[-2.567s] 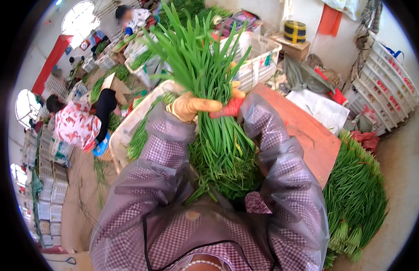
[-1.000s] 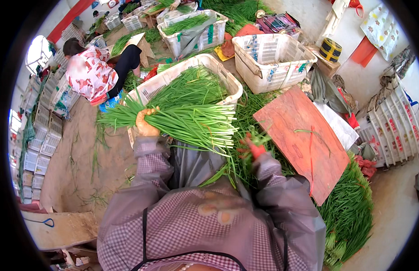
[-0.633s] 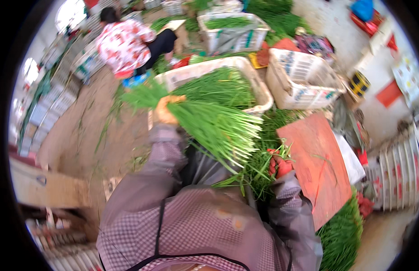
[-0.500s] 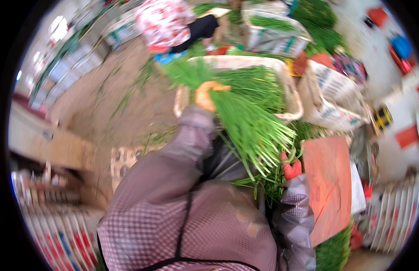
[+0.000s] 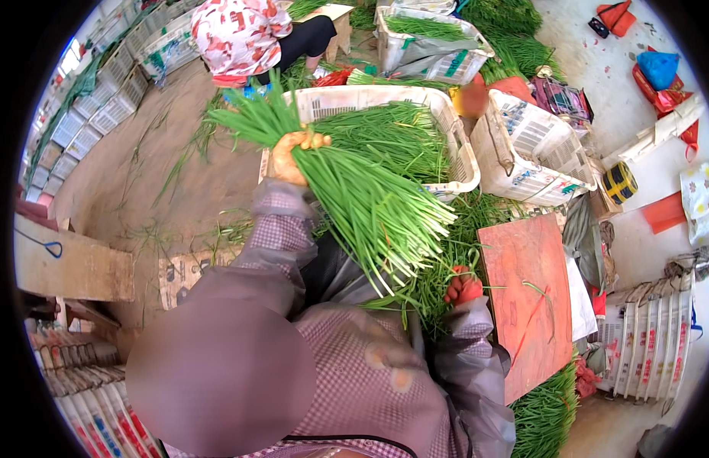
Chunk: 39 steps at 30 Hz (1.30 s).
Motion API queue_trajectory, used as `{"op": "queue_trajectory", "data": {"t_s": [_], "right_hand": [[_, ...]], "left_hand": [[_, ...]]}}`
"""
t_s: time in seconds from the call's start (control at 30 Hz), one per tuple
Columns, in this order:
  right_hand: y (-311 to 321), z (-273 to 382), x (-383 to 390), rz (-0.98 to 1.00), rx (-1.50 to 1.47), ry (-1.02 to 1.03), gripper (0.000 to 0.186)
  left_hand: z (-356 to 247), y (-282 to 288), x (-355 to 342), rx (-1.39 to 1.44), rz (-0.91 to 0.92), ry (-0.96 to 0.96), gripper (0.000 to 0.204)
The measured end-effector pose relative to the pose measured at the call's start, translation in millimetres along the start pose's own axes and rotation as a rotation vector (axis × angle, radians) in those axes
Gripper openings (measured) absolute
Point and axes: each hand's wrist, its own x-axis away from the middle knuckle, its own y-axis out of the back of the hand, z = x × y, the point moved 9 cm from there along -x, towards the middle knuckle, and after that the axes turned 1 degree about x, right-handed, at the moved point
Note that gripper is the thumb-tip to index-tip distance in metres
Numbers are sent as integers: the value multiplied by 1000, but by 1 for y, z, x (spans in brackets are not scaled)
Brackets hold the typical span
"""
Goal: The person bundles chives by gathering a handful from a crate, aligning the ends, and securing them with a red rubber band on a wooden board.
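My left hand [image 5: 291,156], in a tan glove, is closed round the middle of a large bunch of green chives [image 5: 362,202]. The bunch slants across my lap, its leafy tips at the upper left and its pale stem ends at the lower right. My right hand [image 5: 463,288], in a red glove, is curled just off the pale ends, beside the red board [image 5: 526,298]. Thin green blades show by its fingertips; whether it grips them I cannot make out. Behind the bunch stands a white plastic crate [image 5: 465,164] with more chives [image 5: 396,137] in it.
Loose green trimmings [image 5: 476,221] lie under my right hand. Another white crate [image 5: 522,149] stands to the right of the filled one. A seated person [image 5: 236,38] is at the far left. Heaped chives [image 5: 549,420] lie below the board, and stacked crates [image 5: 648,343] stand at the right.
The view has shifted, so the scene sits further left. My left hand still grips the bunch. My right hand has drawn slightly away from the stem ends, its fingers now more curled.
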Motion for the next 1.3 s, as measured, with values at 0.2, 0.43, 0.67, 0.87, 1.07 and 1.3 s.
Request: {"op": "queue_trajectory", "data": {"t_s": [0.2, 0.43, 0.67, 0.87, 1.07, 1.3], "right_hand": [[-31, 71, 43, -287, 543, 414, 22], [-214, 87, 55, 259, 1077, 940, 25], [-172, 55, 93, 667, 106, 250, 16], [-15, 17, 69, 187, 1929, -3, 60], [-128, 112, 55, 109, 993, 504, 63], [-139, 52, 30, 12, 1812, 316, 23]], "left_hand": [[12, -17, -4, 27, 139, 54, 15], [39, -51, -5, -36, 190, 135, 18], [8, -31, 1, 75, 264, 112, 16], [12, -47, 6, 150, 382, 148, 18], [38, -87, 13, 121, 569, 242, 11], [52, -139, 33, 91, 834, 270, 14]]}}
